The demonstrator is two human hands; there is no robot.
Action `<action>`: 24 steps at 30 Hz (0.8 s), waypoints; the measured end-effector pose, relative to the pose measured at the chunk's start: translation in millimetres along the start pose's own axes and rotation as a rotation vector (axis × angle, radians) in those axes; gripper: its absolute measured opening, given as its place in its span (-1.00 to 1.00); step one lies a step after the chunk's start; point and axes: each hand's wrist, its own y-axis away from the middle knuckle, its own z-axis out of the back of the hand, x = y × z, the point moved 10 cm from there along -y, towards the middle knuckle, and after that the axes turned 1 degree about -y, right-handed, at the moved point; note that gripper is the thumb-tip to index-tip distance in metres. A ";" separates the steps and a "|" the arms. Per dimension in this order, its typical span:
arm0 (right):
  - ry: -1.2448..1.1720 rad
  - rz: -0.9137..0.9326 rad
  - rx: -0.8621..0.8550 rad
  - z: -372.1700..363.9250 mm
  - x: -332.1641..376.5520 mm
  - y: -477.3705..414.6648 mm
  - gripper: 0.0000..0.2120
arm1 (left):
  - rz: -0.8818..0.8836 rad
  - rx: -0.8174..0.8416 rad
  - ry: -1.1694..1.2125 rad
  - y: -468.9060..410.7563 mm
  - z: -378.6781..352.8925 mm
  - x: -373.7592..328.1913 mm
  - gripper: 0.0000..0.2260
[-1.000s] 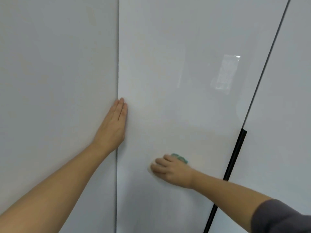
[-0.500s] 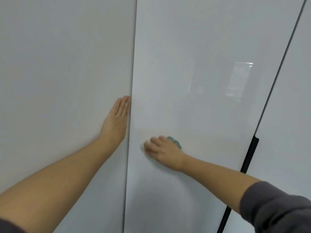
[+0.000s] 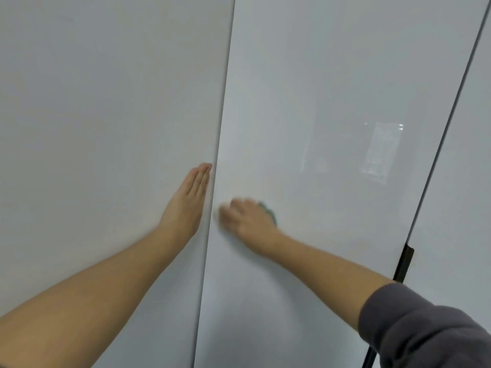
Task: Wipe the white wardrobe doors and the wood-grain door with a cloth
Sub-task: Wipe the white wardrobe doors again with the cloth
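Note:
Glossy white wardrobe doors fill the view. My left hand (image 3: 189,200) lies flat, fingers straight, on the left door (image 3: 106,128), right beside the seam. My right hand (image 3: 248,217), blurred by motion, presses a cloth (image 3: 267,208) against the middle door (image 3: 332,88) close to the seam. Only a green edge of the cloth shows behind my knuckles, plus a pale bit at my fingertips. No wood-grain door is in view.
A black vertical handle strip (image 3: 402,264) runs down the right edge of the middle door. A third white door (image 3: 465,181) stands to the right of it. A window reflection (image 3: 381,152) shines on the middle door.
My right hand has slid the cloth leftward and upward across the middle door toward the seam. My left hand has stayed flat on the left door while the view shifted left.

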 end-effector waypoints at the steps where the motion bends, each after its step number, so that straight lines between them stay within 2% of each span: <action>1: -0.020 0.135 0.113 -16.8 28.6 25.5 -0.73 | 0.000 -0.007 0.002 0.9 0.3 -0.1 -0.40; 3: 0.014 0.422 0.195 -28.9 53.8 48.0 -0.81 | 0.011 -0.017 -0.003 2.4 1.1 1.5 -0.39; 5: 0.074 0.443 0.103 -6.8 21.1 15.0 -0.83 | 0.004 -0.004 0.026 0.7 0.4 -0.6 -0.39; 9: 0.208 0.032 -0.352 119.5 -109.0 -91.4 -0.74 | 0.023 0.006 0.106 -9.4 3.9 4.4 -0.39; 11: 0.196 -0.219 -0.455 163.7 -162.3 -110.8 -0.73 | 0.050 0.001 0.169 -19.0 9.3 12.8 -0.42; 12: 0.161 -0.296 -0.476 169.0 -169.5 -109.4 -0.73 | 0.062 0.009 0.216 -22.8 11.4 15.3 -0.43; 13: 0.130 -0.295 -0.470 164.4 -162.5 -103.7 -0.74 | 0.075 0.016 0.276 -26.7 14.1 17.7 -0.45; 14: 0.115 -0.201 -0.434 151.2 -141.1 -93.6 -0.75 | 0.084 0.027 0.332 -28.2 16.5 17.5 -0.46; 17: 0.142 0.315 -0.102 87.5 -58.6 -41.4 -0.77 | 0.114 0.052 0.462 -25.1 19.7 10.4 -0.46; 19: 0.173 0.455 0.003 82.4 -55.9 -36.0 -0.74 | 0.090 0.039 0.510 -19.2 20.9 -2.7 -0.46; 21: 0.217 0.377 -0.072 105.7 -91.2 -75.7 -0.69 | 0.055 0.027 0.537 -16.3 20.7 -12.7 -0.46; 24: 0.291 0.032 -0.346 175.8 -171.6 -150.7 -0.64 | 0.065 -0.036 0.583 -26.4 19.1 -7.8 -0.47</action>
